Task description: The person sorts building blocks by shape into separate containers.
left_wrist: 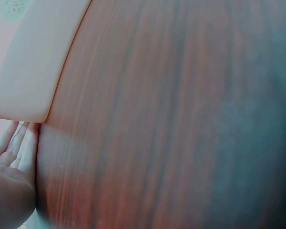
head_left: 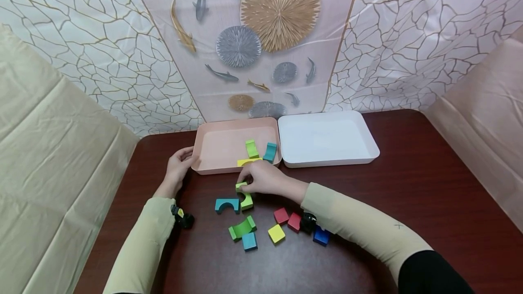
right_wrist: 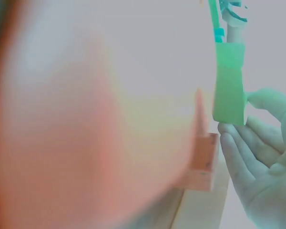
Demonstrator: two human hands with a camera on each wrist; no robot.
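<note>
My right hand [head_left: 265, 177] pinches a light green arch block [head_left: 247, 201] at one end between thumb and fingertips, just in front of the pink tray [head_left: 216, 164]. The right wrist view also shows this arch block [right_wrist: 229, 86] at the fingertips. Beside the tray's left side is my left hand [head_left: 178, 167], its fingers extended and touching the edge; in the left wrist view the left hand [left_wrist: 12, 176] lies against the tray's corner. Inside the tray are a light green arch block [head_left: 252, 149], a teal arch block [head_left: 270, 152] and a partly hidden yellow arch block [head_left: 245, 163].
A white tray [head_left: 327, 139] adjoins the pink one. On the dark wooden table lie a teal arch block [head_left: 227, 203], a green arch block [head_left: 243, 228], a teal block [head_left: 249, 241], a yellow block [head_left: 276, 234], red blocks [head_left: 281, 216] and a blue block [head_left: 321, 237].
</note>
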